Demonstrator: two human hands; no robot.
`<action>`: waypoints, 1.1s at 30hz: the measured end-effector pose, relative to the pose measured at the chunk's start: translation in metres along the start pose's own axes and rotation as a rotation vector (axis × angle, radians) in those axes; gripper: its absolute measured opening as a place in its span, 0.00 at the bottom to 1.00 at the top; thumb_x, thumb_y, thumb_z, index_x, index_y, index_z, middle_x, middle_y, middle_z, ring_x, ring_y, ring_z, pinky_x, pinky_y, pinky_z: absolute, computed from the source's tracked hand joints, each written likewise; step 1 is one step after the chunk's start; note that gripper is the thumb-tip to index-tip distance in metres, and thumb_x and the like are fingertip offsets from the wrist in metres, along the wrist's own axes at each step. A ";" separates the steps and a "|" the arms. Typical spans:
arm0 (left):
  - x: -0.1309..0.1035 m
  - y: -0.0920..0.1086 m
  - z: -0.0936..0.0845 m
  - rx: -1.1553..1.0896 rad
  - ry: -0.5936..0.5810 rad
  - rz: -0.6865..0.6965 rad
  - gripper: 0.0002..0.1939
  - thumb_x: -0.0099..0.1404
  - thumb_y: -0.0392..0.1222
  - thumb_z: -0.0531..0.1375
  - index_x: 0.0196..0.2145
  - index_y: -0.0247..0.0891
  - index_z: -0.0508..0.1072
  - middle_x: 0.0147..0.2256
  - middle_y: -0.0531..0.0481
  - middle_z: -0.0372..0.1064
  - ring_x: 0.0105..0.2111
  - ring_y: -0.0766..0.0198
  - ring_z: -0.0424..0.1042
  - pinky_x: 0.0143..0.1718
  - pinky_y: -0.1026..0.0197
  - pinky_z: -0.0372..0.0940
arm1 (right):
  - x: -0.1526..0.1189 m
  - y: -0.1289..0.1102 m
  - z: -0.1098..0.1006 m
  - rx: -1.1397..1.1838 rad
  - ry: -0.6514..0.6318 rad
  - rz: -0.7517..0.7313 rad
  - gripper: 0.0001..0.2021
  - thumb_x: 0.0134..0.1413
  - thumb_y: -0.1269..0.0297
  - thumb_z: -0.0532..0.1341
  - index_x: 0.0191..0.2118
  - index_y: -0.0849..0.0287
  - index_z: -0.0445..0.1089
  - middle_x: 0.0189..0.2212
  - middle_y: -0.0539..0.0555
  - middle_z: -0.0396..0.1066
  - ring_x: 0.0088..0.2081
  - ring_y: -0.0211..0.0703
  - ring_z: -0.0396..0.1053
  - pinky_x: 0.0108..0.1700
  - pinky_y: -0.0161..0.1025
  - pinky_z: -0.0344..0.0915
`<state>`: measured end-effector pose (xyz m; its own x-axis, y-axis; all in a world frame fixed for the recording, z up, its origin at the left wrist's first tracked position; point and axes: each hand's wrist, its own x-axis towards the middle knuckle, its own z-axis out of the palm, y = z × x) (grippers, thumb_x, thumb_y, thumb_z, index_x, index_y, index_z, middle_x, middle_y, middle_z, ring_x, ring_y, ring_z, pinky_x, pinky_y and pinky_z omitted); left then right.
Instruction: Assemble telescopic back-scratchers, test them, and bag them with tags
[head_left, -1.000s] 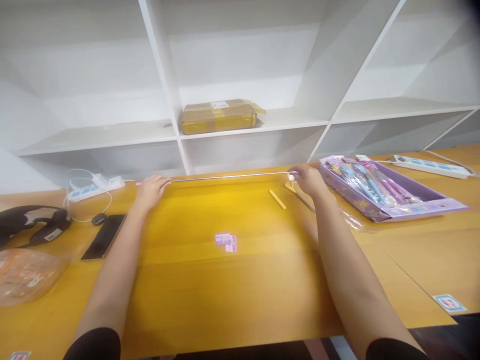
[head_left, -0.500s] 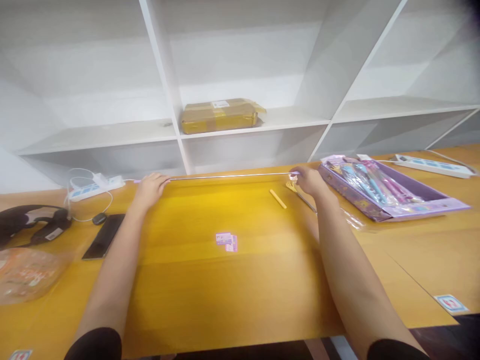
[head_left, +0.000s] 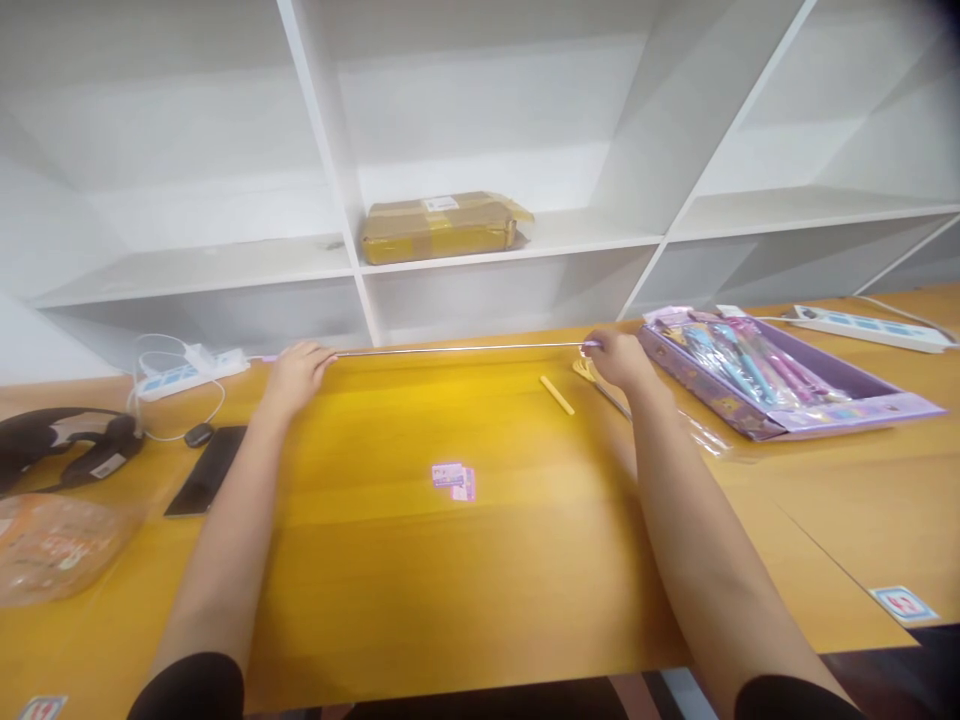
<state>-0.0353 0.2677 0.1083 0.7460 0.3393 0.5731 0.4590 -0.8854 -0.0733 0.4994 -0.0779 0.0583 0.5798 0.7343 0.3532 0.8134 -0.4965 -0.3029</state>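
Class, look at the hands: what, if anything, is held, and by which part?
A thin metallic rod, held near its two ends: the left hand at one, the right hand at the other.

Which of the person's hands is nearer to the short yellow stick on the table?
Right. The right hand is close by, to the right of the yellow stick and slightly higher in the picture; the left hand is much farther off, to its left.
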 end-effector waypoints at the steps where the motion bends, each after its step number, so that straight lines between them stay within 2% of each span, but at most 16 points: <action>1: 0.000 0.000 0.000 0.000 0.000 0.002 0.21 0.80 0.51 0.50 0.50 0.42 0.81 0.46 0.41 0.80 0.48 0.48 0.75 0.51 0.48 0.67 | 0.000 -0.001 0.001 -0.009 0.001 0.009 0.13 0.61 0.65 0.58 0.41 0.60 0.81 0.38 0.62 0.82 0.40 0.51 0.75 0.42 0.39 0.63; 15: 0.002 0.006 -0.003 -0.075 -0.006 0.010 0.22 0.80 0.51 0.51 0.49 0.39 0.82 0.45 0.40 0.82 0.46 0.49 0.75 0.52 0.48 0.69 | -0.002 -0.013 0.005 -0.093 0.044 0.110 0.16 0.61 0.64 0.58 0.46 0.59 0.83 0.43 0.64 0.83 0.44 0.54 0.77 0.43 0.41 0.65; 21: 0.005 0.000 -0.017 -0.047 -0.014 0.004 0.22 0.79 0.52 0.52 0.50 0.40 0.83 0.46 0.41 0.83 0.45 0.48 0.76 0.50 0.48 0.70 | -0.005 -0.020 0.001 -0.107 0.015 0.105 0.17 0.60 0.65 0.58 0.45 0.59 0.84 0.43 0.63 0.83 0.44 0.53 0.78 0.44 0.40 0.66; 24: 0.010 0.006 -0.024 -0.057 -0.023 0.024 0.21 0.79 0.51 0.53 0.49 0.41 0.84 0.46 0.41 0.83 0.45 0.48 0.77 0.50 0.48 0.70 | -0.006 -0.029 -0.007 -0.116 -0.014 0.105 0.17 0.61 0.65 0.57 0.46 0.58 0.84 0.44 0.62 0.83 0.45 0.53 0.78 0.45 0.40 0.66; 27: 0.015 0.037 -0.017 -0.096 -0.031 0.047 0.18 0.79 0.48 0.54 0.49 0.42 0.83 0.46 0.42 0.82 0.47 0.50 0.78 0.52 0.49 0.70 | -0.009 -0.058 -0.011 -0.127 -0.048 0.088 0.16 0.63 0.64 0.57 0.46 0.58 0.83 0.45 0.63 0.83 0.47 0.54 0.78 0.45 0.40 0.66; 31: 0.015 0.118 0.016 -0.082 -0.078 0.063 0.18 0.78 0.36 0.52 0.45 0.41 0.83 0.43 0.42 0.81 0.44 0.53 0.77 0.47 0.52 0.70 | -0.027 -0.138 0.011 -0.122 -0.117 0.009 0.17 0.68 0.66 0.54 0.47 0.59 0.82 0.45 0.64 0.82 0.46 0.53 0.78 0.44 0.39 0.65; 33: 0.011 0.157 0.034 -0.083 -0.094 0.089 0.17 0.77 0.35 0.53 0.42 0.43 0.82 0.39 0.45 0.79 0.40 0.56 0.76 0.41 0.55 0.68 | -0.042 -0.181 0.028 -0.106 -0.178 -0.068 0.16 0.70 0.64 0.55 0.47 0.58 0.81 0.45 0.63 0.82 0.44 0.50 0.78 0.43 0.37 0.64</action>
<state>0.0614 0.1431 0.0755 0.8254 0.2834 0.4883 0.3509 -0.9351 -0.0505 0.3262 -0.0063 0.0736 0.5139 0.8330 0.2052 0.8561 -0.4823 -0.1859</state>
